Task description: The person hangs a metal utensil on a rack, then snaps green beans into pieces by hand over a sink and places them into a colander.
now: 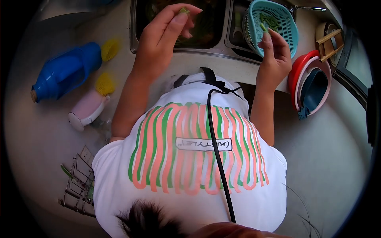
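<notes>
My left hand is raised over the left sink basin, thumb and fingers pinched on a small green vegetable piece. Dark greenery lies in that basin, too dim to make out clearly. Between the thumb and fingers of my right hand is a short green bean piece, held at the near edge of a turquoise colander. Several cut green bean pieces rest inside the colander, which sits over the smaller right basin.
Nested red, white and dark blue basins stand to the right, near a wooden rack. Leftward are a blue thermos jug, yellow scrubbers and a pink-white kettle. A wire rack sits lower left. A black cable hangs down my shirt.
</notes>
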Tool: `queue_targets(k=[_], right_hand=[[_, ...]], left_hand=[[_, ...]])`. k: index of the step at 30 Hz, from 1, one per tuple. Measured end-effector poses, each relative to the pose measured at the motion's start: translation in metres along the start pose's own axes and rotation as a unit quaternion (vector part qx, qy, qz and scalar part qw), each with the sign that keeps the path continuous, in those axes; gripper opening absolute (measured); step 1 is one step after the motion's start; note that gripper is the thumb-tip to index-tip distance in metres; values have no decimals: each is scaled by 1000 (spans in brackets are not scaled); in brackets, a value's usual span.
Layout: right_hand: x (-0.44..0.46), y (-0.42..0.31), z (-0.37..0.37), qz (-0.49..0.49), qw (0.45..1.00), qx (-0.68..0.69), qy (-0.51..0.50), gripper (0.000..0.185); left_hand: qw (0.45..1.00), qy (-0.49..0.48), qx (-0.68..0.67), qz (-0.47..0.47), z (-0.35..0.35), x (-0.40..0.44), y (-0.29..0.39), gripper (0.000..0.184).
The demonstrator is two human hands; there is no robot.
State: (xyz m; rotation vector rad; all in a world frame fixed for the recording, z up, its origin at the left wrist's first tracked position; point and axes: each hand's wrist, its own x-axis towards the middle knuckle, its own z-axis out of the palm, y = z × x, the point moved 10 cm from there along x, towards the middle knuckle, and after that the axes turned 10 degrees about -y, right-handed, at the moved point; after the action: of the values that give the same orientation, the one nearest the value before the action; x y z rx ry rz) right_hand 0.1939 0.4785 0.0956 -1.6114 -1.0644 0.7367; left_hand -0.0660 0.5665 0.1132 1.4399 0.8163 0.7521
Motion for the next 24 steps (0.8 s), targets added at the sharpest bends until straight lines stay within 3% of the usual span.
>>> queue_targets(k=[1, 4, 8, 11, 12, 14, 17, 21, 24], right_hand=[[-2, 6, -21, -11, 992, -119, 40, 30], [-4, 44, -39, 98, 975, -196, -27, 34], [-12, 47, -15, 132, 982, 27, -134, 33], [-10, -1, 35, 57, 958, 148, -239, 35], [-12, -19, 50, 27, 945, 160, -284, 36], [-19, -43, 73, 0, 914, 201, -354, 30], [-13, -62, 69, -114, 924, 92, -354, 27], [-11, -57, 69, -50, 933, 148, -325, 27], [-15, -71, 76, -81, 931, 138, -329, 23]], left_hand=[[999, -21, 23, -24, 4, 0, -2, 33], [989, -77, 106, -73, 15, -2, -2, 37], [976, -128, 164, 60, 46, 1, 9, 49], [965, -194, 175, 17, 69, 1, 10, 57], [963, -215, 135, -88, 73, 0, 3, 57], [971, -181, 149, -48, 70, 0, 15, 52], [974, -126, 187, 9, 56, -2, 29, 40], [961, -72, 258, 66, 30, -10, 47, 26], [963, -69, 242, 95, 23, -16, 56, 22]])
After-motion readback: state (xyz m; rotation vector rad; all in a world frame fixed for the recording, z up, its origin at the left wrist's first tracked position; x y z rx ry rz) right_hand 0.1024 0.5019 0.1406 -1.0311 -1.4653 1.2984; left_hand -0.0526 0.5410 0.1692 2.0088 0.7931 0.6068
